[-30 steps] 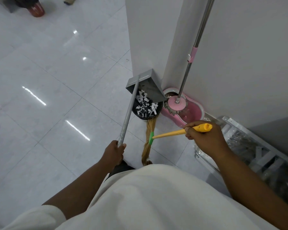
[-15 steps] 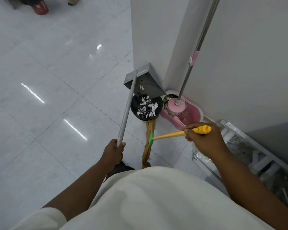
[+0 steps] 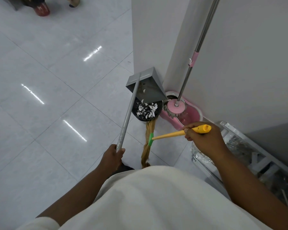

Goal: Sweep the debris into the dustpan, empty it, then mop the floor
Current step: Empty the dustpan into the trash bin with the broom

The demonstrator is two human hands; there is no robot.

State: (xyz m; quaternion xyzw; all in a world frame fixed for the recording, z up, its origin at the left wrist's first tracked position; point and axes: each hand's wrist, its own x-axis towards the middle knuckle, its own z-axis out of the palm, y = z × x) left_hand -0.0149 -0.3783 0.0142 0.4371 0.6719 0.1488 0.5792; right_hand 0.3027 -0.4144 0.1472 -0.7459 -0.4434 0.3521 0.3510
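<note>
1. The left hand [image 3: 112, 157] is curled tight round the low end of the long grey handle [image 3: 126, 113] of the dustpan [image 3: 148, 85], the same grip as a second ago
2. The dustpan hangs tipped over the black bin [image 3: 157, 112], its mouth down and just above the bin's rim, close to the white wall corner [image 3: 150, 39]
3. A second ago the paper scraps [image 3: 146, 109] crowded the lip of the pan. Now nearly all of them lie heaped in the bin, and only a few small bits show against the pan's inner face
4. The right hand [image 3: 204, 140] is closed round the top of the yellow handle of the broom [image 3: 171, 134], with the handle's end poking out past the knuckles. This grip is unchanged too
5. The broom's straw bristles [image 3: 147, 151] hang below a green collar [image 3: 151, 139], and their upper end reaches the near edge of the bin
6. The mop [image 3: 175, 105] sits with its pink head in the pink spin bucket [image 3: 191, 113], just right of the bin, and its steel pole leans up along the wall. It has not shifted
7. A metal frame [image 3: 256, 155] lies on the tiled floor [image 3: 56, 80] beside the right forearm, and someone's shoes [image 3: 42, 8] show at the top left
</note>
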